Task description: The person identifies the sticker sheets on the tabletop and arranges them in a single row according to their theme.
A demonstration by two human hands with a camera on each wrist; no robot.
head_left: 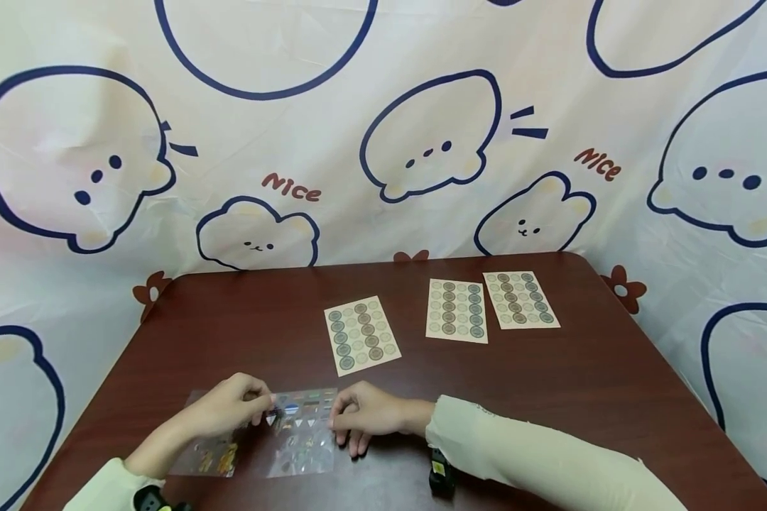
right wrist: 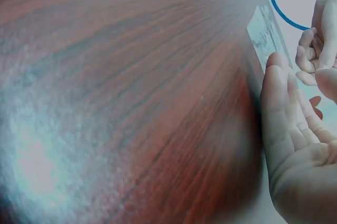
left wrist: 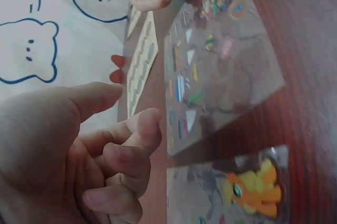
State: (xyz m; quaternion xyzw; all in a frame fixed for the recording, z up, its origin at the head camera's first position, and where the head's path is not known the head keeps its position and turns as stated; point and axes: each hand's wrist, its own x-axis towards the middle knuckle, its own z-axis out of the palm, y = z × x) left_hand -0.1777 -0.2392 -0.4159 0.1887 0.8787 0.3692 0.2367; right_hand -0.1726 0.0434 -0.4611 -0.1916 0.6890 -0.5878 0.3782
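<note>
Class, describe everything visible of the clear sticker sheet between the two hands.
The clear sticker sheet looks like thin, glossy plastic, rectangular, bearing small multicoloured shapes, including white triangles. It lies on the brown table beside another clear sheet. The left hand and right hand are near opposite edges; contact is unclear.

Pale sleeves (head_left: 537,447); black, apparently yellow-marked wrist devices (head_left: 442,485)
</note>
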